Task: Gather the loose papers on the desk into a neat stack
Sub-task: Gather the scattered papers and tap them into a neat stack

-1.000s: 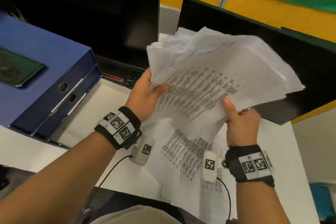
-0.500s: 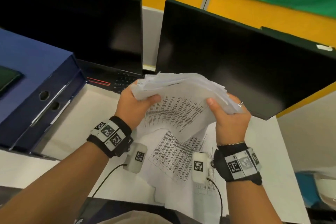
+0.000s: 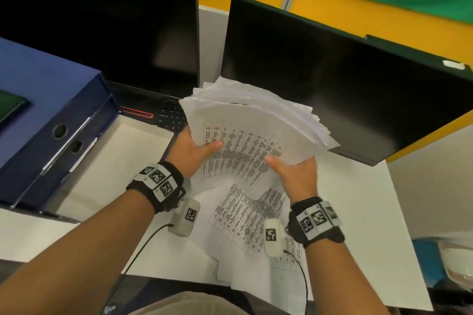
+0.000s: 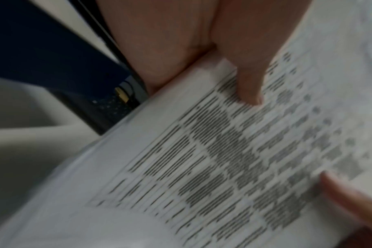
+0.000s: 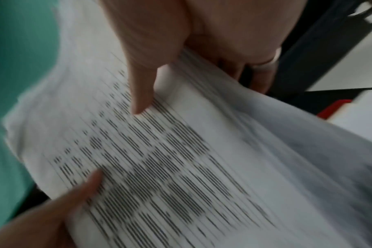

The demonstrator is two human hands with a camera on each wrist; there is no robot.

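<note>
We hold the bundle of printed papers (image 3: 256,135) in the air above the worktop (image 3: 363,202), in front of the two dark monitors (image 3: 332,84). Our left hand (image 3: 189,151) grips its left edge and our right hand (image 3: 297,174) its lower right edge. On each side the thumb lies on the printed top sheet; the right hand's fingers (image 5: 259,73) curl beneath, while those of the left are hidden under the bundle. The far edges fan out unevenly, so the bundle is not yet square.

To do this step well, we judge it best to loosen both grips a little, turn the bundle upright and tap one long edge on the worktop, letting the sheets slide level. Squeezing hard would lock the fan in place, and the sheets look thin enough to buckle or crease.

Both forearms reach forward, wrists raised, palms turned inward toward each other. More loose sheets (image 3: 245,215) lie flat on the worktop just below our wrists, some overhanging its near edge, so the gathering seems only partly done. Blue binders (image 3: 51,110) sit at the left, well apart from the bundle.
</note>
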